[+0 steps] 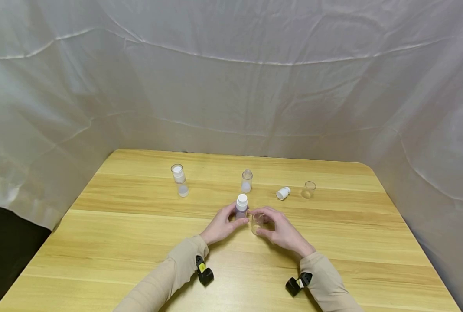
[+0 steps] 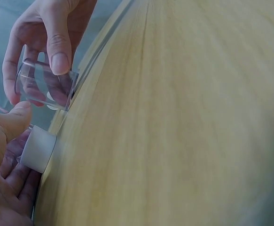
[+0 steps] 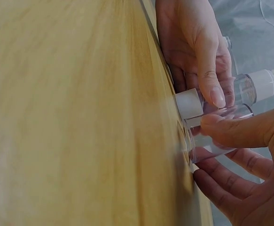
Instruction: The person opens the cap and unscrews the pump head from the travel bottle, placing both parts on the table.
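Near the middle of the table my left hand point(image 1: 221, 226) grips an upright clear bottle point(image 1: 241, 214) with a white top. Its white base point(image 3: 189, 103) and white upper part point(image 3: 264, 84) both show in the right wrist view. Just to the right, my right hand point(image 1: 280, 229) holds a clear plastic cap point(image 1: 256, 225) between thumb and fingers. This cap point(image 2: 46, 84) is see-through in the left wrist view, with the thumb along its near side. Bottle and cap stand close side by side, the cap's lower rim right at the tabletop.
Farther back on the wooden table point(image 1: 138, 247) stand a capped bottle point(image 1: 179, 180) at left and a clear bottle point(image 1: 246, 181) in the middle. A white pump piece point(image 1: 283, 193) lies tipped to the right, beside another clear cap point(image 1: 308, 190). Pale sheeting point(image 1: 231, 95) hangs behind.
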Action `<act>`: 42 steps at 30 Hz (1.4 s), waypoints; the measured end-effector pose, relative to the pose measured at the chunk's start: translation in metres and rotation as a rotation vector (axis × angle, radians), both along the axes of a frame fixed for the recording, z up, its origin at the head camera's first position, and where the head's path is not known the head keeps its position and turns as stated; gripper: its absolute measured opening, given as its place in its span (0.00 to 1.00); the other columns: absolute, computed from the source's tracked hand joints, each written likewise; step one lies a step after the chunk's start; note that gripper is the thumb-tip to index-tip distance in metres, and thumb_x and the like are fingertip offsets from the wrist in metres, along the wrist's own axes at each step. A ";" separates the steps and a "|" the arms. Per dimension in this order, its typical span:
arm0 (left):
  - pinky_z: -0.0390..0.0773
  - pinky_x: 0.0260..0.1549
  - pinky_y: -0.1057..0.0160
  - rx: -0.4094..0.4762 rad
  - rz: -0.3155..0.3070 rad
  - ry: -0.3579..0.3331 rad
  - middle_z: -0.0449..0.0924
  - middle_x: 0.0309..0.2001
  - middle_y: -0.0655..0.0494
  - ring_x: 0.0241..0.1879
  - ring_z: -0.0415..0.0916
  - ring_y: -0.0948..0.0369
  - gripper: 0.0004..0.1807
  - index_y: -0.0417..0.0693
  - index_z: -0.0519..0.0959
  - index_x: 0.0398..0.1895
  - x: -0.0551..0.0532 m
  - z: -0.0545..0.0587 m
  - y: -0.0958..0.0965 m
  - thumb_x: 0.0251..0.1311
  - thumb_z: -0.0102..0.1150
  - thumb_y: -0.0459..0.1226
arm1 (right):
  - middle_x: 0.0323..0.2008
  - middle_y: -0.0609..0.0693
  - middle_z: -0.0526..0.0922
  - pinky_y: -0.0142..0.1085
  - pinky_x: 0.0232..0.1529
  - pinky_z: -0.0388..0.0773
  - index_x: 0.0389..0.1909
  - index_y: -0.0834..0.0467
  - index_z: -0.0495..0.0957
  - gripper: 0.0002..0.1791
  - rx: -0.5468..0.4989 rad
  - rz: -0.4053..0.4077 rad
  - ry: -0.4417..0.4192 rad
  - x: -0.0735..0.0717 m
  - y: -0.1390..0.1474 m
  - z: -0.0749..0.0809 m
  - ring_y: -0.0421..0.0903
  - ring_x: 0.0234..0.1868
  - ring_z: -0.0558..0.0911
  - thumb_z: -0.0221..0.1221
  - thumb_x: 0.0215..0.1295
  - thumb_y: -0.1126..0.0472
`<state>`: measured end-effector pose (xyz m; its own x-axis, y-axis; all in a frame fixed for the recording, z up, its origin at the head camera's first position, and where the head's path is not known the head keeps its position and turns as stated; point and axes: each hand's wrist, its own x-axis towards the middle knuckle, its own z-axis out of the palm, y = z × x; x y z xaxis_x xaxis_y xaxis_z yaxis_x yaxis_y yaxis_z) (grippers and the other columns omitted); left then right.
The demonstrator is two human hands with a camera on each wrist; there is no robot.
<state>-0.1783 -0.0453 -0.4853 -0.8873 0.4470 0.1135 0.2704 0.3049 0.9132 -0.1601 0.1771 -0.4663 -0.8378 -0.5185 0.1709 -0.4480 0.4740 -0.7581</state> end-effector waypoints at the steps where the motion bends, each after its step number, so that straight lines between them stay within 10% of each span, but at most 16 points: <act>1: 0.68 0.72 0.42 0.001 0.000 0.000 0.79 0.62 0.40 0.66 0.74 0.44 0.27 0.38 0.71 0.67 0.000 0.000 0.000 0.67 0.62 0.38 | 0.52 0.56 0.84 0.44 0.57 0.84 0.60 0.61 0.76 0.26 0.002 -0.003 0.001 0.000 0.000 0.000 0.51 0.49 0.83 0.68 0.58 0.71; 42: 0.70 0.71 0.43 0.015 0.004 0.004 0.82 0.57 0.42 0.63 0.76 0.45 0.24 0.39 0.73 0.64 0.000 -0.002 0.001 0.67 0.62 0.37 | 0.49 0.55 0.84 0.45 0.53 0.85 0.52 0.59 0.77 0.25 0.063 -0.184 0.058 -0.005 -0.008 -0.001 0.50 0.47 0.84 0.69 0.52 0.76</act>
